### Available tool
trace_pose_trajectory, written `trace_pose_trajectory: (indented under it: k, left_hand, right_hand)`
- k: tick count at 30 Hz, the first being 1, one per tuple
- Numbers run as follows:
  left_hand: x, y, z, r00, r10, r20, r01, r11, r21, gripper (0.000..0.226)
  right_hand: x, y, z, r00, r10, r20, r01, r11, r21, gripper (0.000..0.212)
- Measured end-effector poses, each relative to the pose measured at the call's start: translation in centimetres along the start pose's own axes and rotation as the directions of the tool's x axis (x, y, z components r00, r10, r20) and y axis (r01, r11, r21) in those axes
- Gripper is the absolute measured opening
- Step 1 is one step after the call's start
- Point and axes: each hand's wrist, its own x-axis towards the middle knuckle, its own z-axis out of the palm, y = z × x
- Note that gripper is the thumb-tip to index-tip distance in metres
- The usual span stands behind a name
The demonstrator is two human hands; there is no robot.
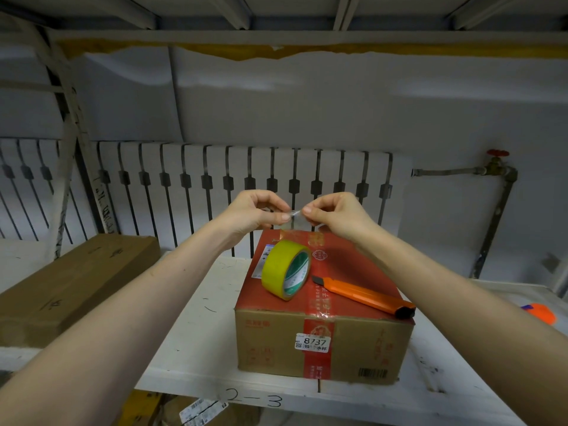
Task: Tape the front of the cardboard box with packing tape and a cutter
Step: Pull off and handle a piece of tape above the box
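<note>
A cardboard box (270, 342) with a red printed top and a white label reading 8737 stands on a white shelf (199, 318). On its top a yellow tape roll (284, 273) leans on its edge, and an orange cutter (365, 296) lies to the right of it. Above the box's far edge, my left hand (255, 212) and my right hand (335, 213) pinch a small clear piece of tape (295, 214) between their fingertips. The strip hangs down toward the box's far edge.
A long brown carton (70, 287) lies on the shelf to the left. An orange object (542, 313) sits at the right edge. A white radiator (215, 179) and a pipe with a red valve (498, 155) are behind. Packages lie below the shelf.
</note>
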Motion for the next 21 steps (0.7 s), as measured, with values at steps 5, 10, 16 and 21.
trace_pose_trajectory:
  k: [5,10,16,21]
  left_hand:
    - [-0.2,0.0,-0.9,0.992,-0.070,0.107,0.070,0.998,0.007,0.014]
    - [-1.0,0.1,-1.6,0.974,-0.083,0.209,0.098,0.993,-0.061,0.028]
    - [-1.5,0.7,-1.5,0.969,-0.060,0.241,0.080,0.994,-0.076,0.078]
    - [-1.8,2.9,-0.1,0.989,-0.084,0.121,0.056,0.975,0.216,0.027]
  right_hand:
    - [-0.5,-0.3,0.4,0.997,-0.069,-0.028,0.067,0.994,-0.083,0.008]
    - [-1.0,-1.4,1.1,0.986,-0.154,-0.059,0.146,0.981,-0.130,0.009]
    - [-1.3,-1.8,1.2,0.980,-0.184,-0.077,0.164,0.962,-0.216,0.011]
    - [-1.5,-2.0,1.2,0.977,-0.203,-0.071,0.181,0.954,-0.237,0.012]
